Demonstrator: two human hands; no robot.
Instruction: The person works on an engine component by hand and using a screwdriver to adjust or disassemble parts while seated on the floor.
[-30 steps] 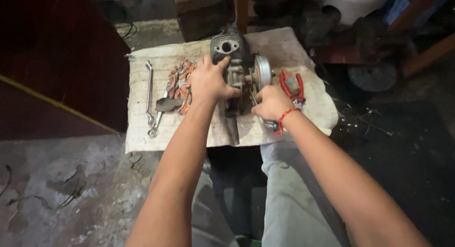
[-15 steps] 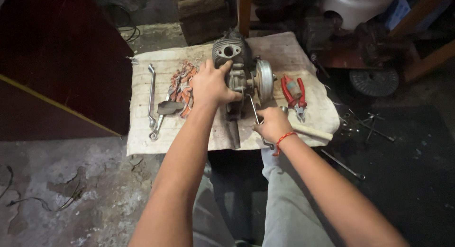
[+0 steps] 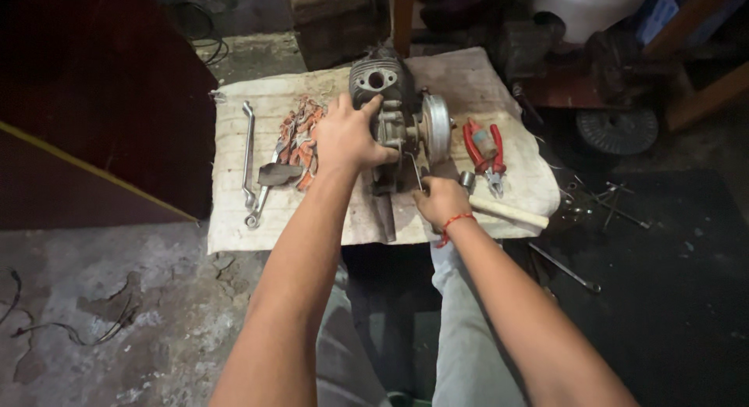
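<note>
Small engine (image 3: 394, 114), grey and finned, standing upright near the middle of a dirty white cloth (image 3: 468, 75) spread over a low counter (image 3: 234, 235), round port facing up toward the camera and a pale round flywheel (image 3: 435, 126) on its right side. Left hand (image 3: 351, 138) clamped over the engine's left flank, fingers wrapped round the casing, apparently to brace it against tipping or turning. Right hand (image 3: 441, 200) closed round a thin metal rod-like tool (image 3: 417, 171), tip angled up into the gap below the flywheel; exact kind of tool too small to tell. Wooden handle (image 3: 511, 213) lying just beside the right wrist, partly under it, likely a hammer kept within reach, head hidden. Red-handled pliers (image 3: 485, 145) resting on the cloth right of the flywheel, small metal socket-like piece (image 3: 466, 179) near them. On the left of the cloth, two long spanners (image 3: 250, 165) laid roughly parallel, plus a tangle of orange-and-grey rag or gasket scraps (image 3: 300, 134), all set well apart from the engine, seemingly to leave working room. Bare concrete floor (image 3: 94, 298) to the left, dark mat (image 3: 671, 259) with scattered small metal bits to the right, grey-trousered knees (image 3: 460, 329) below the counter edge.
</note>
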